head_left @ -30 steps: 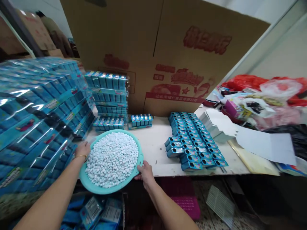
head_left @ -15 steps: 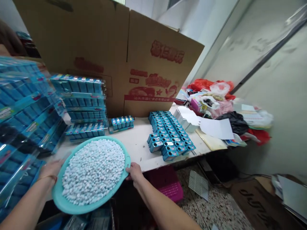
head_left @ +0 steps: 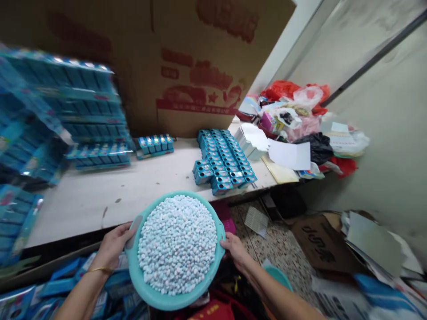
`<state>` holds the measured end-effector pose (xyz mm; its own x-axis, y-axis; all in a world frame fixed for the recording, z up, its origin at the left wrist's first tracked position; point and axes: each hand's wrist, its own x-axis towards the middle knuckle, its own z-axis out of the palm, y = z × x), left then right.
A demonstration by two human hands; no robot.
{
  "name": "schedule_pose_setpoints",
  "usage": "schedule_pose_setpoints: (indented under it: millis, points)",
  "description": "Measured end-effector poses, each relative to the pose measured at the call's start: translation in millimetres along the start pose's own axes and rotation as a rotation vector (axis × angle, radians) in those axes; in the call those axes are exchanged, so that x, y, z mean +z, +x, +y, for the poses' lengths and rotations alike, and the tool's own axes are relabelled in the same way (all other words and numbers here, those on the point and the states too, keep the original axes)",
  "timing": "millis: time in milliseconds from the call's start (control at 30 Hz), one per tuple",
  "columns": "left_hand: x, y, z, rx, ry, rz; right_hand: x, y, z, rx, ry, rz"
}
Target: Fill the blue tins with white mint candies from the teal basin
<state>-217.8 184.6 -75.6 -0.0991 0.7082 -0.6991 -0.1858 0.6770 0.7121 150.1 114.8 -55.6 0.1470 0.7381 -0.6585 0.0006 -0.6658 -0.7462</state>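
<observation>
A round turquoise plastic basin (head_left: 148,291) hangs in front of the table edge, filled with small white and pale blue pellets (head_left: 176,244). My left hand (head_left: 115,246) grips its left rim, the thumb over the handle there. On the opposite side my right hand (head_left: 235,249) is closed on the right handle. Beyond the basin, several small blue boxes (head_left: 222,160) stand in tight rows on the white table (head_left: 133,189). A short row of blue packs (head_left: 155,144) sits to their left.
Stacked blue packs (head_left: 83,106) fill the table's left side, before a large cardboard box (head_left: 196,66). White cards (head_left: 251,138) and plastic bags (head_left: 300,102) lie at right. Below are a box of blue packages (head_left: 60,284), a pink basket (head_left: 226,218) and flattened cardboard (head_left: 320,242).
The basin has moved right and off the table toward me, held in both hands throughout. My view has tilted down, showing the box of blue packages below.
</observation>
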Motion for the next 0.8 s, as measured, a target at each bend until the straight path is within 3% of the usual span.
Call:
schedule_pose_setpoints:
  millis: [133,267,367,633,733,800]
  points:
    - [44.5,-18,-49,-0.097,0.057,0.041,-61,3,43,0.071,0.045,-0.041]
    - [89.0,-11,-101,-0.268,0.053,0.164,-111,41,75,0.153,0.073,-0.136]
    - [127.5,7,-126,-0.334,0.052,0.249,-141,77,84,0.179,0.045,-0.125]
    - [248.9,83,-134,-0.348,0.088,0.24,-215,185,71,0.158,-0.029,0.053]
    - [278.3,96,-135,-0.34,0.104,0.244,-235,211,61,0.098,-0.023,0.04]
    - [286.5,91,-132,-0.336,0.094,0.278,-243,222,59,0.051,-0.033,0.009]
